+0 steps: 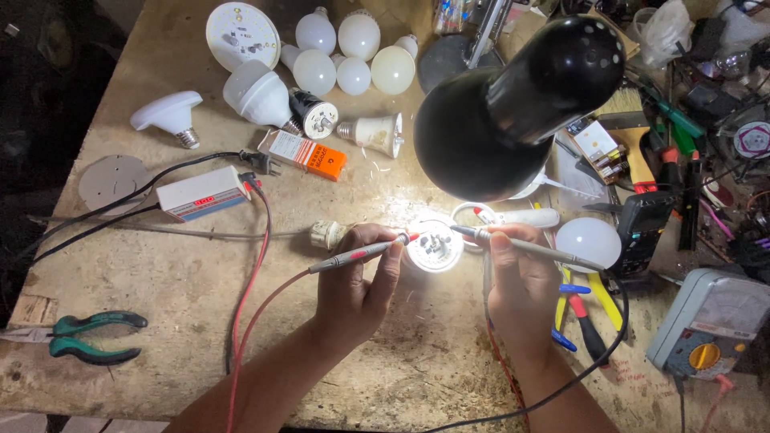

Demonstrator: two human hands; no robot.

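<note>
Landmark = black lamp shade (513, 104), hanging over bench centre.

- Open LED bulb base (434, 246) sits just below the shade, lit bright, circuit disc facing up.
- L hand (353, 285), below-left of shade: fingers closed round red-tipped probe (361, 253); tip touches disc's left edge.
- R hand (517, 285), directly below shade: fingers pinched on 2nd probe (521, 244); tip meets disc's upper right.
- Red leads (253, 273) run from L probe toward bench front.
- Far left of shade: white tester box (200, 195) w/ red display, loose white bulbs (337, 56) above it.
- Green pliers (92, 337) far lower-left.
- Grey multimeter (706, 325) lower-right of shade.
</note>
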